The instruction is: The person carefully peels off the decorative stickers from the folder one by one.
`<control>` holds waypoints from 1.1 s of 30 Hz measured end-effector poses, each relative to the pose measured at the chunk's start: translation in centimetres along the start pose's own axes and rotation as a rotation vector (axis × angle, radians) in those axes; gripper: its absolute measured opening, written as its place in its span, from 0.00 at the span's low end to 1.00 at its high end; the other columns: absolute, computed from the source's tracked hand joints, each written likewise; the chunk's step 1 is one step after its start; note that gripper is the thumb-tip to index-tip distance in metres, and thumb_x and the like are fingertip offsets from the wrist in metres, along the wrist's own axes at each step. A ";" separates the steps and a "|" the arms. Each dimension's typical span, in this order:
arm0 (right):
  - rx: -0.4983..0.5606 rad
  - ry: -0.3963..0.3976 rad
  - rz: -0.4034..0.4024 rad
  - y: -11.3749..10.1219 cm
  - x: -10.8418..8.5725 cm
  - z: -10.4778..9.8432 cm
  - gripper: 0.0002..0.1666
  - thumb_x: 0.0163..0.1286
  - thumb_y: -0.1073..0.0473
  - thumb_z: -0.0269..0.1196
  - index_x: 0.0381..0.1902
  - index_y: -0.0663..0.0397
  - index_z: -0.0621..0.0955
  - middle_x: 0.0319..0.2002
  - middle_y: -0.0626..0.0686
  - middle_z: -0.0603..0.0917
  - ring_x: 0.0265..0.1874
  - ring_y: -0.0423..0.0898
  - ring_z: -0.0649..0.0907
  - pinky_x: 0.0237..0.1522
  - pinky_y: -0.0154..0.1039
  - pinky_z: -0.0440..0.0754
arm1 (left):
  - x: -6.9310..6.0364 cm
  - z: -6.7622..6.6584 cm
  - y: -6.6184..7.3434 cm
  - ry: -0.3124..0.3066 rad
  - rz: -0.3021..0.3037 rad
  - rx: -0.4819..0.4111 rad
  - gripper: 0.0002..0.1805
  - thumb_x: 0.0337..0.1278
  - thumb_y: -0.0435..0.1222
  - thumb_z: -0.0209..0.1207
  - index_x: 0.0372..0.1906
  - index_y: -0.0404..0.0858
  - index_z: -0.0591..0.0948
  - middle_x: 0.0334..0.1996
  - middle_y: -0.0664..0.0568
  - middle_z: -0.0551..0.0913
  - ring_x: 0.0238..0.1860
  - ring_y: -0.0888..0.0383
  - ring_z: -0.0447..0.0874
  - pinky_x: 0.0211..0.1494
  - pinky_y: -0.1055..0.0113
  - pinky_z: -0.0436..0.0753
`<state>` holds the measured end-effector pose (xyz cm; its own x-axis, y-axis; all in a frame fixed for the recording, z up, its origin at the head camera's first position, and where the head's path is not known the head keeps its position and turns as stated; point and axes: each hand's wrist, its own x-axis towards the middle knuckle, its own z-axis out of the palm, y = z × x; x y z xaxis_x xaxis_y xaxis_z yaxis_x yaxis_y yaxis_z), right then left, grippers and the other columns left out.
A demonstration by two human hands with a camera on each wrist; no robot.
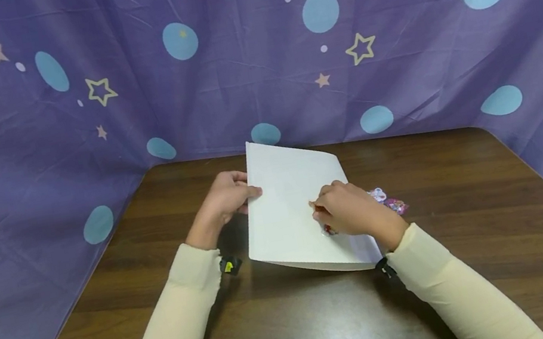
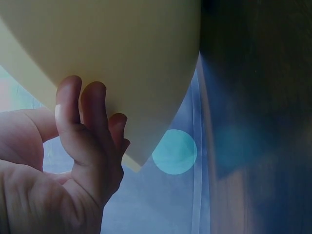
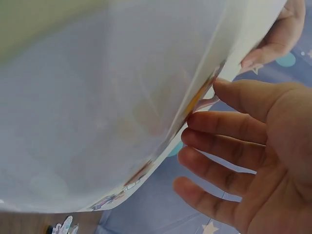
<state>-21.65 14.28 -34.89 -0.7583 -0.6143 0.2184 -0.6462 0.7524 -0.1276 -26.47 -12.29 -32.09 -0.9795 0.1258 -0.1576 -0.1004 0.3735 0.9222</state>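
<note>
A large white sheet, bowed along its near edge, is held tilted above the table. My left hand grips its left edge, thumb on the face and the other fingers behind, as the left wrist view shows. Over the right half of the sheet, my right hand pinches a small colourful sticker between thumb and forefinger, against the sheet's surface. Most of that sticker is hidden by the hand in the head view. In the right wrist view the coloured sticker shows by the fingertips, edge-on.
Several small colourful cut-outs, one white and one purple, lie on the brown wooden table just beyond my right wrist. A purple curtain with stars and blue dots hangs behind the table and at its sides.
</note>
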 end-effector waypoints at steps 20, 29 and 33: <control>0.161 0.031 0.072 2.0 -0.6 -1.9 0.04 0.70 0.63 0.68 0.38 0.54 0.90 0.38 0.48 0.88 0.38 0.47 0.84 0.41 0.45 0.83 | 0.1 0.0 -0.1 -0.002 -0.012 -0.020 0.21 0.62 0.27 0.65 0.58 0.26 0.76 0.41 0.39 0.85 0.32 0.53 0.86 0.28 0.64 0.85; 0.163 0.025 0.101 3.9 -1.2 -3.3 0.04 0.69 0.66 0.68 0.38 0.58 0.89 0.38 0.51 0.87 0.37 0.47 0.83 0.41 0.45 0.82 | 0.2 0.0 -0.1 0.001 -0.017 -0.017 0.20 0.62 0.27 0.65 0.57 0.27 0.76 0.41 0.39 0.84 0.32 0.53 0.86 0.29 0.64 0.85; 0.165 0.020 0.115 5.0 -1.7 -3.9 0.03 0.69 0.66 0.67 0.36 0.59 0.89 0.34 0.50 0.84 0.33 0.46 0.80 0.37 0.44 0.81 | 0.3 -0.1 -0.2 -0.002 -0.012 -0.019 0.20 0.62 0.27 0.65 0.57 0.26 0.76 0.41 0.39 0.84 0.32 0.53 0.86 0.28 0.65 0.85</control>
<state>-23.28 20.03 -32.16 -0.8272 -0.5204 0.2120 -0.5619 0.7672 -0.3093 -26.72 -12.37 -32.27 -0.9779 0.1231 -0.1692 -0.1154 0.3570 0.9269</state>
